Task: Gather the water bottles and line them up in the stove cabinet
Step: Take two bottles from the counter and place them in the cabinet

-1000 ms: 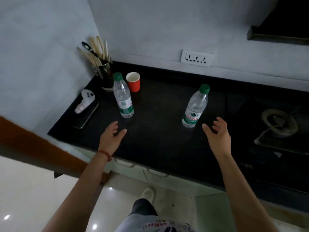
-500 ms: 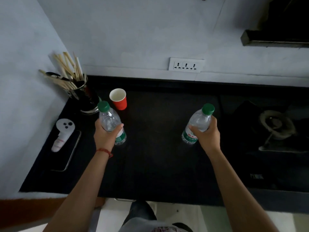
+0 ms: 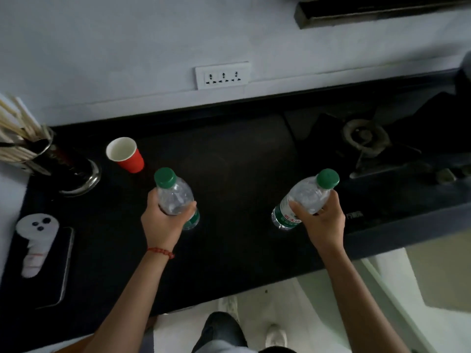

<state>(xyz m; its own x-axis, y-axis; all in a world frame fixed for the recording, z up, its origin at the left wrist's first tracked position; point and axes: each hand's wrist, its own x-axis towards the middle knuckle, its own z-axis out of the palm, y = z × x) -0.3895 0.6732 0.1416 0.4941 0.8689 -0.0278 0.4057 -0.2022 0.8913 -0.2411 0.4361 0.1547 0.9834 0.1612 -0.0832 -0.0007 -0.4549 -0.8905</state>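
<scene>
Nearest the camera, a trouser leg and pale shoes are seen on the light floor [image 3: 293, 296] below the edge of the black counter [image 3: 229, 263]. Over that counter two forearms are stretched, a red bead bracelet [image 3: 161, 251] being worn on the left wrist. The left hand [image 3: 163, 222] is clamped around the left water bottle [image 3: 175, 197], whose long axis is tilted only slightly, the green cap pointed up and toward the wall, the base being hidden behind the thumb. The right hand [image 3: 322, 222] is wrapped around the right water bottle [image 3: 303, 200], which is leaned more strongly, its cap directed up and to the right and its base down to the left; whether either base rests on the counter cannot be told. A green and white label with red characters is carried by the right bottle, but the writing is too blurred to be read. At the left edge a white controller [image 3: 35, 240] is laid on a dark phone [image 3: 60, 273]. Farther back a red paper cup [image 3: 126, 155] is stood open, beside a metal holder [image 3: 63, 164] of chopsticks that is cut off by the frame. To the right a gas burner [image 3: 364, 136] is barely made out in the gloom. On the wall a white socket strip [image 3: 223, 75] is mounted.
</scene>
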